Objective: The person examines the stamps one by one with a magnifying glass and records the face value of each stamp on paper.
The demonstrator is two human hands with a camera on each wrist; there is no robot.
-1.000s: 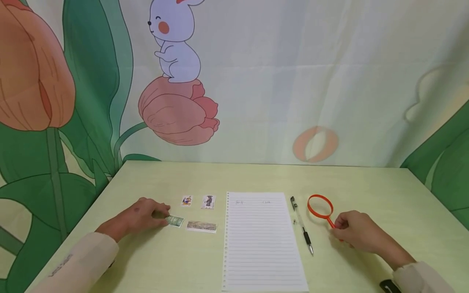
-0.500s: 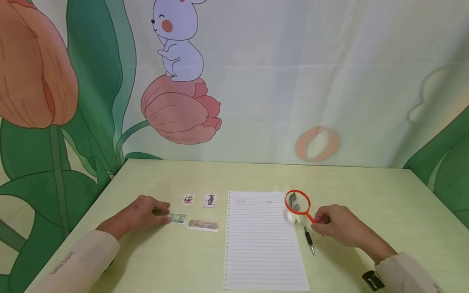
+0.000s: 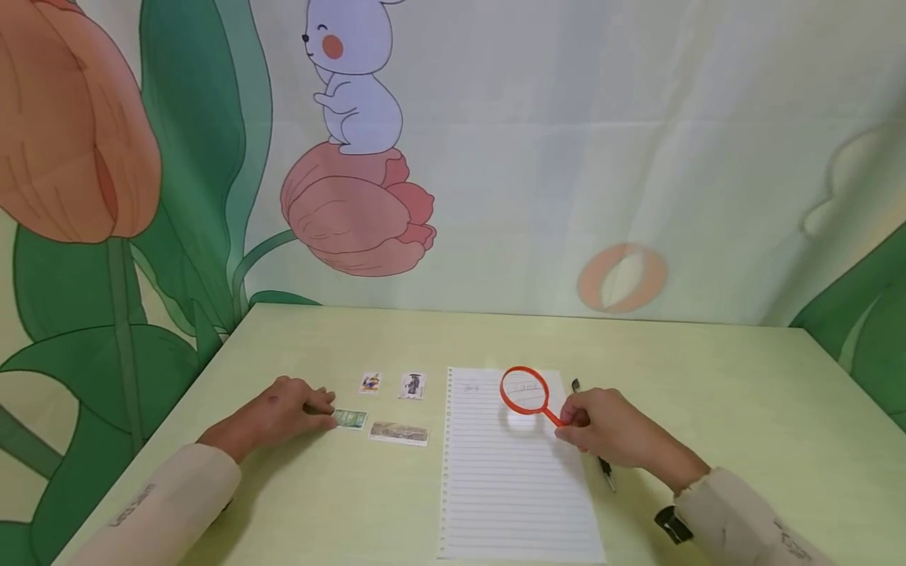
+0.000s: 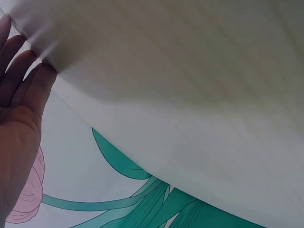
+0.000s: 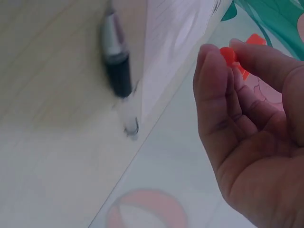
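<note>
In the head view my right hand (image 3: 612, 428) pinches the handle of an orange-red magnifying glass (image 3: 554, 417). Its round lens lies over handwriting near the top of a lined sheet of paper (image 3: 517, 487) and enlarges the writing. The right wrist view shows the orange handle end (image 5: 228, 56) between thumb and fingers. My left hand (image 3: 286, 413) rests on the table at the left, thumb tip right at the edge of a green stamp (image 3: 351, 419), thumb and fingers apart. Beside it lies a long brownish stamp (image 3: 399, 433); behind are a colourful stamp (image 3: 370, 383) and a stamp with a dark figure (image 3: 413, 386).
A pen (image 3: 606, 473) with a black grip lies along the paper's right edge, partly hidden by my right hand. The pale table (image 3: 743, 409) ends at a printed curtain (image 3: 510, 196) with a rabbit and tulips.
My right hand has carried the magnifying glass left, from the right of the pen, across it and onto the top of the paper. The left hand stays by the green stamp.
</note>
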